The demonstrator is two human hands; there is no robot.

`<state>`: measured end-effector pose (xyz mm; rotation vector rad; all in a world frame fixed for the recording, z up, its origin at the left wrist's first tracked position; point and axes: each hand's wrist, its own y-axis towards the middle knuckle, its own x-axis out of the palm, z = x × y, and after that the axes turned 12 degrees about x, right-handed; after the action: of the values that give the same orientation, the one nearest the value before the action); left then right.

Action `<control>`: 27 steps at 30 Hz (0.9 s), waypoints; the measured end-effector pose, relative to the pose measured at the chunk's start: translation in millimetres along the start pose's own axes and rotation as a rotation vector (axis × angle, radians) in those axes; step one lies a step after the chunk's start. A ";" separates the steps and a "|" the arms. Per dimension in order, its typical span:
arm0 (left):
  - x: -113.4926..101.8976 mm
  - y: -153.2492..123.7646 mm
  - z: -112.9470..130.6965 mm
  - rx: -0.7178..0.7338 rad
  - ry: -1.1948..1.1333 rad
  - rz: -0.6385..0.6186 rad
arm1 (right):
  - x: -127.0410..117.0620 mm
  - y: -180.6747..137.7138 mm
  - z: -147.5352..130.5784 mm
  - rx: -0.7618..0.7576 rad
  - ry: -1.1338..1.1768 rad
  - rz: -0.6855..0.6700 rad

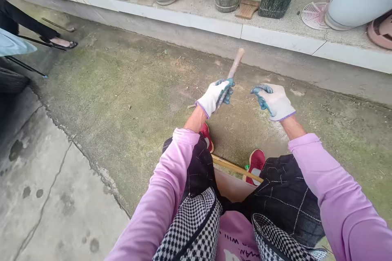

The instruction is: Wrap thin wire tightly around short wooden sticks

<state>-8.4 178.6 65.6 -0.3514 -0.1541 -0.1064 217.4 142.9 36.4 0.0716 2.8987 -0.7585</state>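
Observation:
My left hand (216, 96), in a white glove with a blue-green coated palm, is closed round a short wooden stick (236, 63). The stick's pale cut end points up and away, toward the ledge. A thin twig end (191, 106) shows just left of that wrist; whether it joins the stick, I cannot tell. To the right, apart from the stick, my right hand (272, 101) wears a matching glove. Its fingers are curled in against the thumb, and anything inside them is hidden. Below both hands, a yellowish bamboo strip (235, 167) runs between my red shoes.
Across the front stands a low ledge (211, 22) with several flowerpots, a black planter (277, 0) and a pink round grate (315, 15). At far left are another person's leg (36, 20), a stick (58, 25) on the ground and a dark tyre (12, 80). Cracked concrete (58, 195) lies lower left.

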 end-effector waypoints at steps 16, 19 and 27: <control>12.3 -1.9 -9.2 -0.017 -0.299 -0.110 | 5.1 11.3 17.5 0.006 0.125 -0.067; 10.4 7.8 -2.8 0.097 -0.254 0.051 | 29.4 -8.6 14.6 0.013 -0.100 -0.210; -11.2 4.3 -4.6 0.402 0.294 0.110 | 10.8 -49.3 -10.4 0.042 -0.207 -0.240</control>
<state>-18.3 181.9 58.0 0.0591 0.1351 -0.0156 201.3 105.2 67.6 -0.3359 2.7227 -0.8110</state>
